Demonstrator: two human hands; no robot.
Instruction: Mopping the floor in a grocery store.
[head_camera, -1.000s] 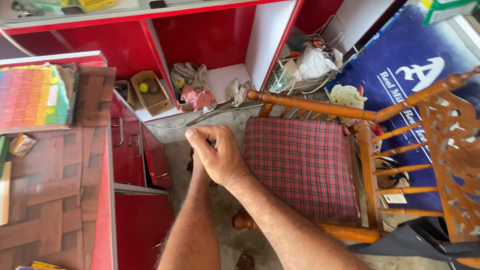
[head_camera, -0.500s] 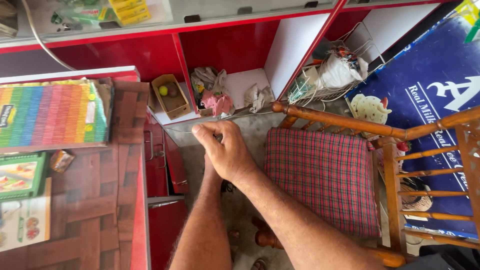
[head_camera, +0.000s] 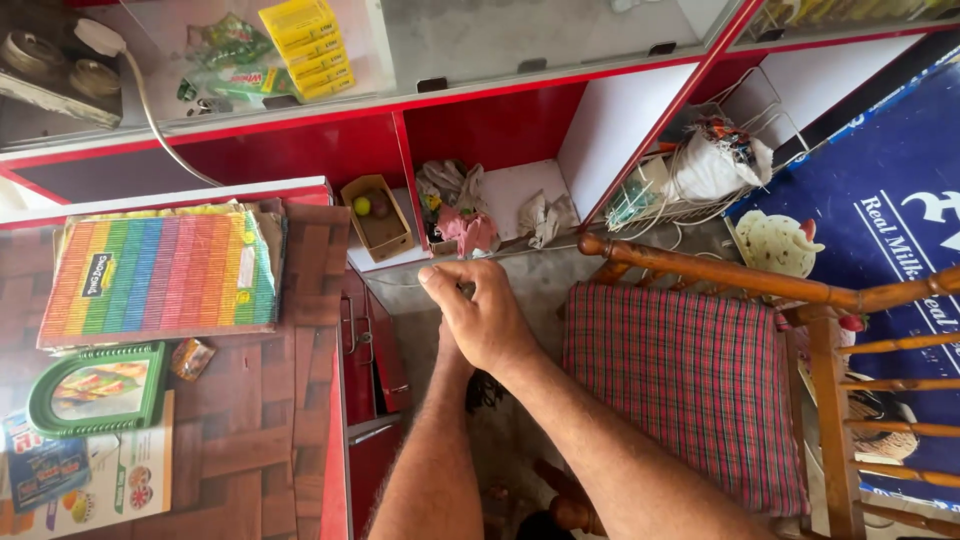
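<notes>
Standing at 3 o'clock, a wooden chair (head_camera: 720, 275) carries a plaid cushion (head_camera: 690, 385). At 9 o'clock a surface (head_camera: 250, 420) holds a rainbow-striped box (head_camera: 160, 275). Centre frame, the right hand (head_camera: 490, 315) overlaps the left hand (head_camera: 440, 300), fingers narrowly pinching a thin thread (head_camera: 400, 283); the left's grip cannot be told.

Even, bright daylight; no hard-edged shadows anywhere. Brightest patch: the white inner panel of the red cabinet shelf (head_camera: 625, 130), up and right of the joined hands, close to washed out. Glass counter top (head_camera: 480, 40) above that panel shows a pale grey sheen, dulling the items beneath it. Soft shadow on the floor directly below the hands, between the forearms. Focus sharp across the centre; rainbow-striped flat box (head_camera: 160, 275) left of the hands reads crisp. Straight shelf edges bow toward the frame borders, wide-lens distortion. Slight softness at the bottom edge, near the forearms.
</notes>
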